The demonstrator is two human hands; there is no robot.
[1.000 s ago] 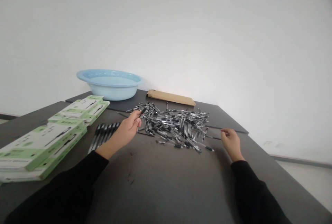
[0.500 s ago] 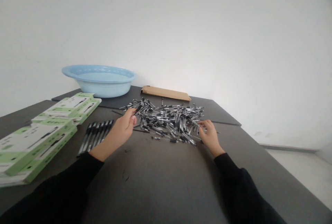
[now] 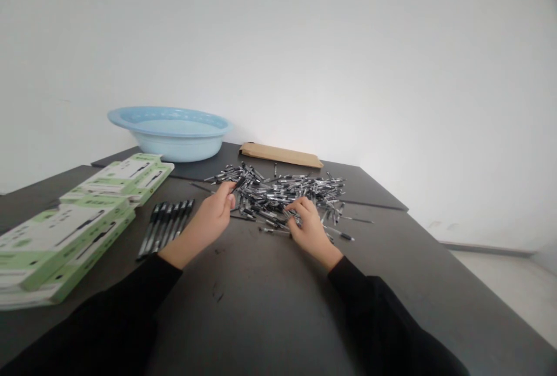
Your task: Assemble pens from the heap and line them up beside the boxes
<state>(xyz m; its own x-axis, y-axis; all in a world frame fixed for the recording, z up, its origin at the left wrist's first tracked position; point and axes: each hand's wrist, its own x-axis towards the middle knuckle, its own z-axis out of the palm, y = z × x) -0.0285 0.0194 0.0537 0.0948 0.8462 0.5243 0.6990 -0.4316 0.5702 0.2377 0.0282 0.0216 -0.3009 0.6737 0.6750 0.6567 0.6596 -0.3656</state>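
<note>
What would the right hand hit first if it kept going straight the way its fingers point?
The pile of pens: the right hand points forward and slightly left, fingertips at the pile's near edge, seemingly touching it. The left hand, holding a pen, is off that line.

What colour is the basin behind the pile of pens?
The basin is plain light blue, seen clearly in the head view.

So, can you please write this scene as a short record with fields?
Left hand: pinches one black pen
Right hand: fingers curled on the pile of pens, grip unclear
Near left hand: row of black pens, green boxes
Behind: blue basin, brown envelope
Surface: dark table
</note>
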